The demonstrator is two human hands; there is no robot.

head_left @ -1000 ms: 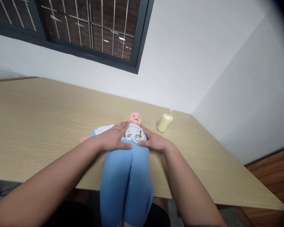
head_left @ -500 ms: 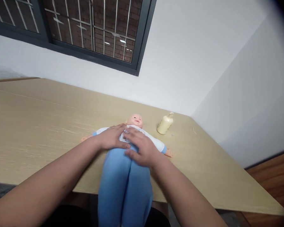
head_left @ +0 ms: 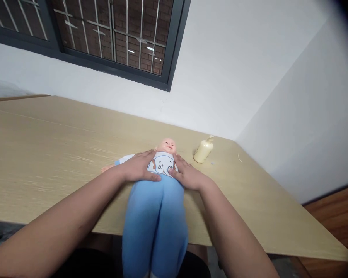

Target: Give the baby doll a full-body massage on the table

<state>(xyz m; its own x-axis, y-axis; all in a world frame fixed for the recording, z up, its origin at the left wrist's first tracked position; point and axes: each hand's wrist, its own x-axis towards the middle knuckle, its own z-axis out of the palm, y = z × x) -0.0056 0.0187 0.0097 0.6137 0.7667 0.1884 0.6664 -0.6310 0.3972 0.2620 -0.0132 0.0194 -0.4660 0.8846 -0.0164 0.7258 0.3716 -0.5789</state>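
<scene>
A baby doll (head_left: 159,208) lies on its back, head away from me. It wears a white top (head_left: 164,164) with an elephant print and light blue trousers. My left hand (head_left: 140,166) rests on the left side of its chest, fingers stretched toward the shoulder and thumb across the belly. On the other side lies my right hand (head_left: 188,173), fingers reaching up by the neck and thumb touching the printed front. Both hands are open against the doll. The doll's right-side arm is hidden behind my right hand, and its legs extend over the table's near edge.
A cream pump bottle (head_left: 203,150) stands on the wooden table (head_left: 60,154), right of the doll's head. A thin pale strand (head_left: 239,158) lies farther right. White walls (head_left: 220,58) and a barred window (head_left: 113,34) are behind.
My right hand has slid right, off the middle of the doll's chest to its side, uncovering the elephant print. My left hand has stayed in nearly the same place.
</scene>
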